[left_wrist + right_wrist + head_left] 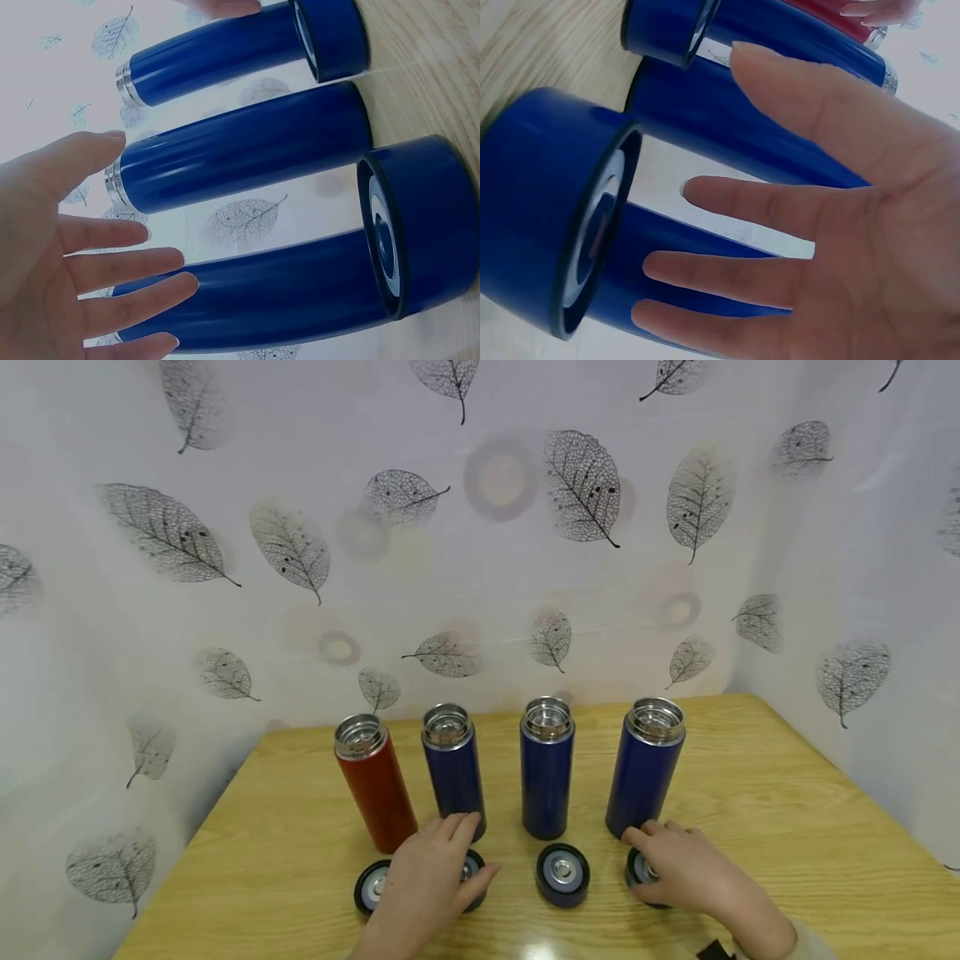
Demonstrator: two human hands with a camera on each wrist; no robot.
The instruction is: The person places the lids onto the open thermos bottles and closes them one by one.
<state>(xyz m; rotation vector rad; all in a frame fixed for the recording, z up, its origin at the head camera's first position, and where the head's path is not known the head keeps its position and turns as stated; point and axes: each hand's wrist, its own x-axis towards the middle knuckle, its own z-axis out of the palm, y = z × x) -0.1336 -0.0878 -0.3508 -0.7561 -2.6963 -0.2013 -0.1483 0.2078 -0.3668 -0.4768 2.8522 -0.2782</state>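
My left hand (429,883) hovers over a blue bottle lid (476,866), fingers spread and nothing in its grasp. In the left wrist view that lid (439,225) stands in front of the fingertips, apart from them. Another lid (371,888) is partly hidden behind the left hand. My right hand (686,870) is above a blue lid (642,874) at the right, which it partly covers. The right wrist view shows its fingers straight and apart from the lid (532,202). Between the hands a blue lid (562,875) lies with its inner side up.
Behind the lids stand a red bottle (381,802) and three blue bottles (456,781), (547,785), (643,781), all upright with uncovered steel mouths. They stand on a wooden table (765,793). A leaf-patterned curtain (480,585) hangs behind and along the sides.
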